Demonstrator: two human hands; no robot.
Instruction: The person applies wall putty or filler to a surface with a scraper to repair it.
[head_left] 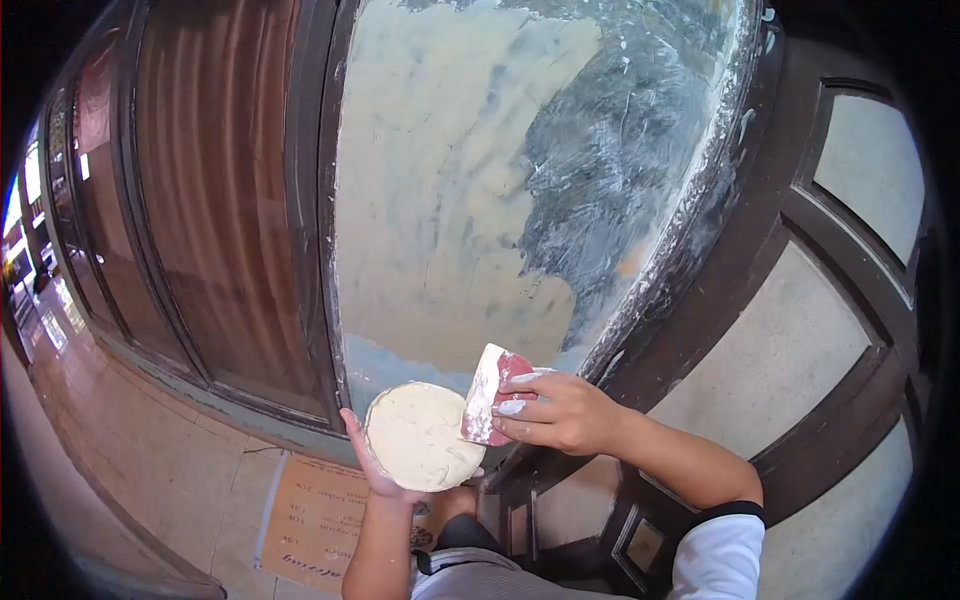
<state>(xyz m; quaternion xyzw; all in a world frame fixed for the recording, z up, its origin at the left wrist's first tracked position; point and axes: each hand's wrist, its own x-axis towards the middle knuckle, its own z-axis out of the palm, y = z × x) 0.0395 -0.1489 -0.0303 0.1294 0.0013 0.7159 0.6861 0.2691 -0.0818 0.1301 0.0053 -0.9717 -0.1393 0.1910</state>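
My left hand (380, 474) supports a round bowl (369, 425) from beneath, its thumb up along the left side. Pale cream putty (420, 435) fills the bowl almost to the rim. With its fingers wrapped over the top, my right hand (562, 412) grips a flat reddish putty spreader (484, 400) smeared with white. The spreader's lower edge overlaps the bowl's right rim, and white residue marks my right fingers. Ahead stands a wall panel (430, 200), coated cream across its left and middle. A dark grey, streaked patch (610, 160) covers its right part.
Dark wooden framing (318, 200) borders the panel on the left, beside a window with brown curtains (210, 180). On the right is a dark door (770, 260) with pale panels (770, 330). A handwritten orange sheet (310, 520) lies on the tiled floor (150, 440).
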